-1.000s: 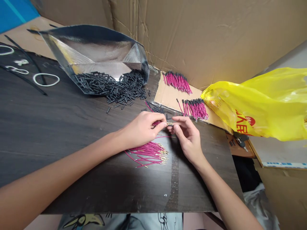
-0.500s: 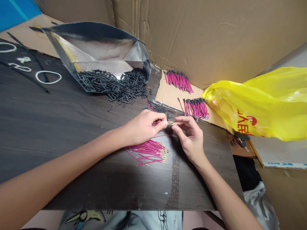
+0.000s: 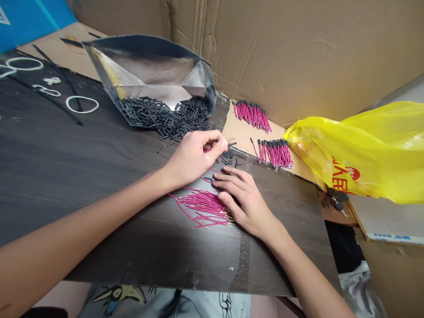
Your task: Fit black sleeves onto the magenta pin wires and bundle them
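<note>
My left hand (image 3: 198, 154) is closed in a pinch, with a bit of magenta wire showing between its fingers. It hovers beside a small heap of short black tubes (image 3: 228, 154). Below it, my right hand (image 3: 245, 198) lies with fingers stretched out over the tabletop, at the edge of a pile of loose magenta wires (image 3: 203, 204). These wires have metal tips, some gold. A few more wires and a black tube lie between the two hands, partly hidden by the fingers.
An open foil-lined bag (image 3: 159, 88) spills black tubes behind my left hand. Wires with black ends form two bundles, one farther back (image 3: 252, 115) and one nearer (image 3: 275, 153), on cardboard (image 3: 232, 126). A yellow plastic bag (image 3: 371, 150) stands right; white rubber bands (image 3: 82, 111) lie left.
My hands have parted. The left has moved up and left toward the black tubes, still pinched; the right has come down and left, its fingers spreading over the wires. The view has shifted slightly.
</note>
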The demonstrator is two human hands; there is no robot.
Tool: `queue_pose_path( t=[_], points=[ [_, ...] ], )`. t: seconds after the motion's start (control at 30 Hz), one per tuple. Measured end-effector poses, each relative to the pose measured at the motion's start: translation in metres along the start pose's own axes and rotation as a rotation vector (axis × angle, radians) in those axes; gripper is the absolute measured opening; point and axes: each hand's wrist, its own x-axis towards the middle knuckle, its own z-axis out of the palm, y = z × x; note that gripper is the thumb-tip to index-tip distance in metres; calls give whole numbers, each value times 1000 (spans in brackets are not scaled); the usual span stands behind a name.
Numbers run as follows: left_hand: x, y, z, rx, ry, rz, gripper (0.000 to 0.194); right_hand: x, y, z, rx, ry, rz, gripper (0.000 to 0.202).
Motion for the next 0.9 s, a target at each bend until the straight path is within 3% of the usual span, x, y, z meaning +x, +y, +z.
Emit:
queue_pose_path(
  t=[0.43, 0.67, 0.9],
  points=[
    [-5, -10, 9, 127, -116, 47, 27, -2, -9, 0, -15, 18, 26, 27],
    [-1, -14, 5, 183, -147, 61, 28, -4, 1, -3, 3, 168, 55, 24],
    [0, -15, 5, 203, -141, 67, 28, -4, 2, -2, -76, 71, 22, 22]
  ],
)
